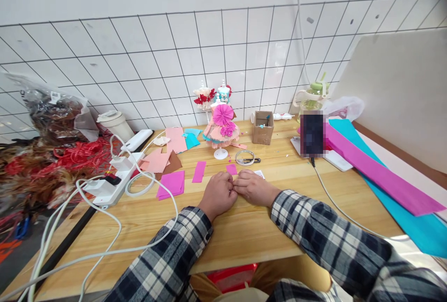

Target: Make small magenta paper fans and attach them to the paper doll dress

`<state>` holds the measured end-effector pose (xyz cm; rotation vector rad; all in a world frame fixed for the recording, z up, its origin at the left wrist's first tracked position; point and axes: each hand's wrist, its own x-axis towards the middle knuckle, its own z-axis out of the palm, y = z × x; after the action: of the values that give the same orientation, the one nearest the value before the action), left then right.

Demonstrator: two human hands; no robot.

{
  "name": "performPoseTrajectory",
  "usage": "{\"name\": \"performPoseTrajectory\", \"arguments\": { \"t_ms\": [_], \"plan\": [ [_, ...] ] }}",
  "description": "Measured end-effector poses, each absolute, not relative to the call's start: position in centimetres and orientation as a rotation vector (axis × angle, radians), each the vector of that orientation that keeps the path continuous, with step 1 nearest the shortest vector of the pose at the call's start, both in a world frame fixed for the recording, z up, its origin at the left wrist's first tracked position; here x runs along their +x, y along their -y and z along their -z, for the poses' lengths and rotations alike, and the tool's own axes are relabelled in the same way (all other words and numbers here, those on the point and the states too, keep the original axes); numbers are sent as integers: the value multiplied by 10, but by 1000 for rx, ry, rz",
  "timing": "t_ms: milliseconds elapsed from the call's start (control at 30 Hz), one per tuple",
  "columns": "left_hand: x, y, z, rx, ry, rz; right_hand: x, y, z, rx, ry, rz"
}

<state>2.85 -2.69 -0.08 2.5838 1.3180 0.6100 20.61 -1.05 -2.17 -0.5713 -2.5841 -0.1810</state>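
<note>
My left hand (218,193) and my right hand (253,186) rest together on the wooden table (244,232), fingertips meeting over something small that the fingers hide. A small magenta paper piece (231,169) lies just beyond them, and a small white card (259,174) peeks out by my right hand. Further back stands a doll in a pink paper dress (221,129) on a white stand. A roll of clear tape (244,157) lies to its right.
Pink and magenta paper pieces (171,183) lie to the left, near a white power strip (110,185) with trailing cables. A cardboard box (262,127), a phone (312,134), and long magenta and teal crepe sheets (384,176) sit at the right. Wigs and red cord (52,157) pile at far left.
</note>
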Motion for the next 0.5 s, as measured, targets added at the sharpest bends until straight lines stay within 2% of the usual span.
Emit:
{"name": "performPoseTrajectory", "arguments": {
  "t_ms": [200, 300, 500],
  "plan": [
    [21, 14, 4, 2460, -1231, -713, 209, 13, 16, -578, 2491, 102],
    [6, 5, -5, 2534, -1363, -750, 211, 16, 14, -558, 2552, 65],
    [-9, -1, -10, 2309, -1288, -875, 224, 12, 6, -827, 2518, -48]
  ]
}}
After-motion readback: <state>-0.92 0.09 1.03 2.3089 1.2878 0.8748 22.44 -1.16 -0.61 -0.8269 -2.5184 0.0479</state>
